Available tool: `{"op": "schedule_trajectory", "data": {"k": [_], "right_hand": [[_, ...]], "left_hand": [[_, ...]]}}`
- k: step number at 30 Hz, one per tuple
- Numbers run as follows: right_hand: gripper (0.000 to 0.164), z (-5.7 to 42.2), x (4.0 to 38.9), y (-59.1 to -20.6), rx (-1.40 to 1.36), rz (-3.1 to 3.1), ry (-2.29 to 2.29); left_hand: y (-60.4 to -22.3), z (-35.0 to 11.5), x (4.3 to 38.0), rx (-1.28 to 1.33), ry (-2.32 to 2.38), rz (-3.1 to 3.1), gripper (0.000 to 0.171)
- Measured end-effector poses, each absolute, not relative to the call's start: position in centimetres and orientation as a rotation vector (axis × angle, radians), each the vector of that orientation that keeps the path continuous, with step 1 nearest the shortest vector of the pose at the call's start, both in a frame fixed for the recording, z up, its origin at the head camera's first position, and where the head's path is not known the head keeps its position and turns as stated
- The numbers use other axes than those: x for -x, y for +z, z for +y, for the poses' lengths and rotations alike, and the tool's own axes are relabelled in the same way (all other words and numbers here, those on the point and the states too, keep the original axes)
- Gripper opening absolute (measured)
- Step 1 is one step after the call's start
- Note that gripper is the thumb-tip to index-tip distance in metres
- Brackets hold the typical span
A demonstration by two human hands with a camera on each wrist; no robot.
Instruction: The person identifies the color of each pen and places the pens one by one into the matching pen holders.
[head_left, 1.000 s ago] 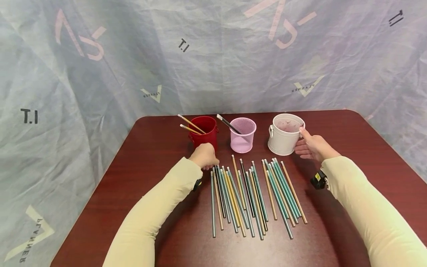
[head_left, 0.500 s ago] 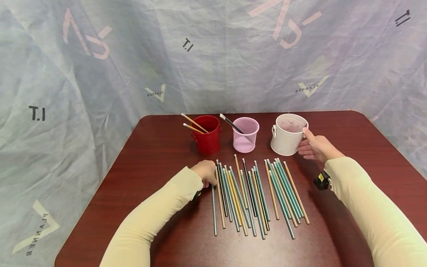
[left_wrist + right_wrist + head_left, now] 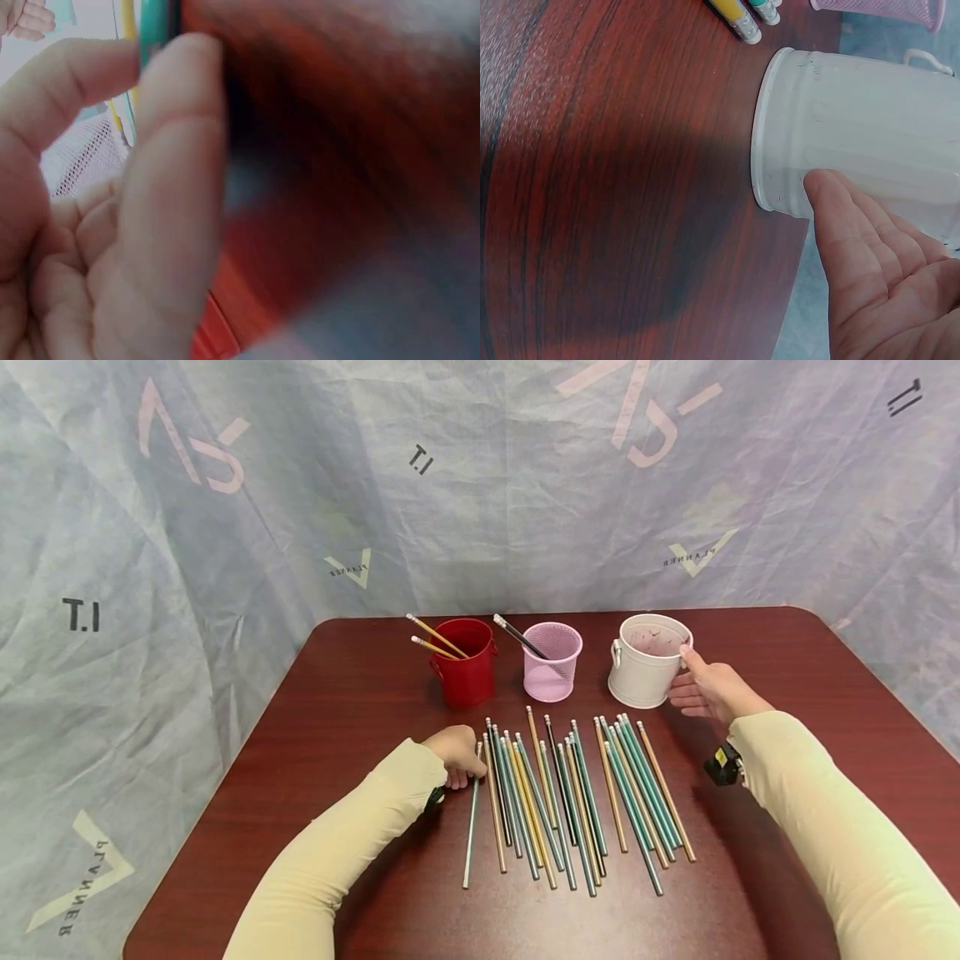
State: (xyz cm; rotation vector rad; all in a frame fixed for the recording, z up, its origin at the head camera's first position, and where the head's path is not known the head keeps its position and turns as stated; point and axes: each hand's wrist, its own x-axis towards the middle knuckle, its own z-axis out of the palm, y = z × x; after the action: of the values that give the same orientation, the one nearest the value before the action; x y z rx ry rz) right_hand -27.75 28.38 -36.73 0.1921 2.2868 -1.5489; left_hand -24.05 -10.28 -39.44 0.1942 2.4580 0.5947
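Observation:
My left hand point(image 3: 456, 755) pinches a teal pencil point(image 3: 471, 839) near its eraser end, at the left end of the loose row. The left wrist view shows thumb and forefinger meeting on a green pencil point(image 3: 154, 22). My right hand point(image 3: 711, 692) touches the side of a white bucket point(image 3: 637, 681), its thumb at the rim by the handle. Straight fingers point(image 3: 840, 232) lie along the bucket wall in the right wrist view. More loose pencils point(image 3: 525, 810) in teal, gold, yellow and black lie side by side, erasers pointing away from me.
A red bucket point(image 3: 468, 681) holds two yellow pencils point(image 3: 437, 635). Beside it, a pink mesh cup point(image 3: 550, 681) holds black pencils point(image 3: 520, 637). A printed grey cloth point(image 3: 480, 510) hangs behind the dark wooden table point(image 3: 337, 693).
My left hand has come from in front of the red bucket down to the row's left end. The teal pencil's near end has swung left. The right hand stays at the white bucket.

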Motion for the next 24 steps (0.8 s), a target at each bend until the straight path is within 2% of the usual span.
{"op": "schedule_trajectory", "data": {"k": [7, 13, 20, 24], "right_hand": [[0.099, 28.8, 28.0, -37.0, -0.176, 2.265, -1.592], [0.095, 28.6, 27.9, -36.8, -0.183, 2.281, -1.568], [0.093, 28.4, 27.8, -36.8, -0.198, 2.290, -1.546], [0.093, 28.3, 27.6, -36.7, -0.178, 2.293, -1.557]], "left_hand": [[-39.6, -10.5, 24.3, -0.119, 0.830, 2.490, 0.029], [-38.5, -10.2, 24.7, -0.031, 1.270, 2.382, 0.003], [-36.2, -10.0, 24.9, -0.031, 1.557, 2.321, 0.013], [-35.1, -9.5, 24.7, -0.054, 1.989, 2.268, 0.016]]}}
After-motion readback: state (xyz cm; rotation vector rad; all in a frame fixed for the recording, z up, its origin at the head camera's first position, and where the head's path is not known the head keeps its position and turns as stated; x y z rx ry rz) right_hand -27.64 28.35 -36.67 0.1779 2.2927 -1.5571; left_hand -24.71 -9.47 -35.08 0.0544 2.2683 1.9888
